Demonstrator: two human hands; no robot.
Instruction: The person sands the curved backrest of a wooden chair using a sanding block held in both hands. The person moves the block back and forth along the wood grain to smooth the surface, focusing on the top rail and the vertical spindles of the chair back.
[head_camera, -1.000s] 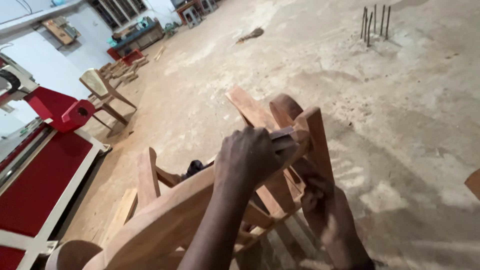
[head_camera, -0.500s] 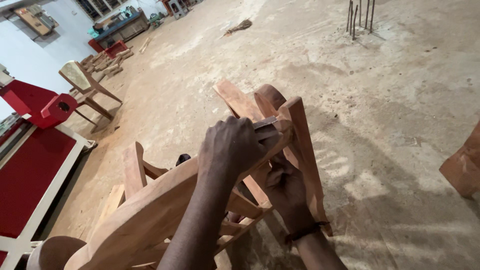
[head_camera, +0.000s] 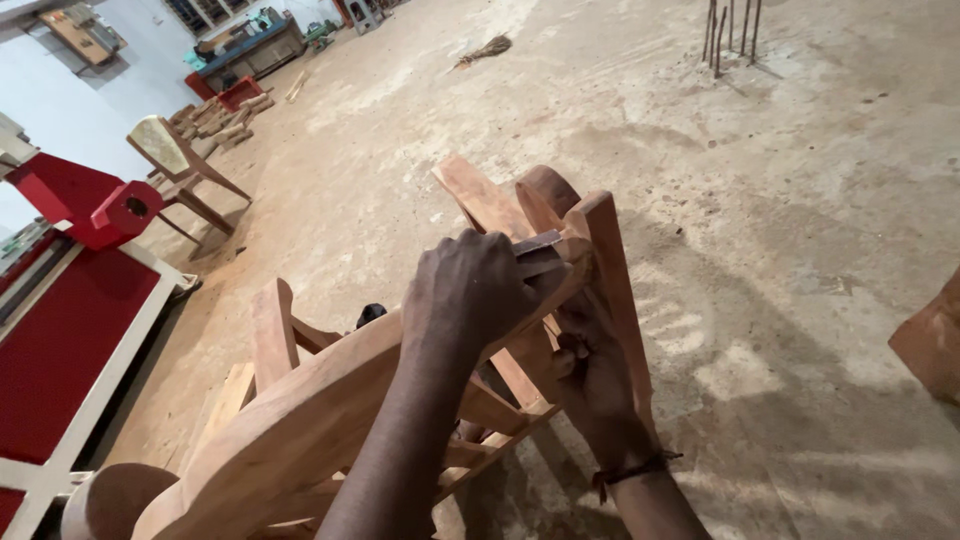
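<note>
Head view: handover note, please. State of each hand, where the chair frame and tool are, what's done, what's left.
Left hand: closed over a flat metal scraping tool, pressing it on the curved top rail of the wooden chair frame.
Right hand: below the rail, gripping the frame's upright to steady it.
Frame lies tipped on the dusty concrete floor, beside a red machine table; a finished chair stands farther back.
Done: cannot tell how far the rail is worked.
Left: likely more scraping along the rail.
</note>
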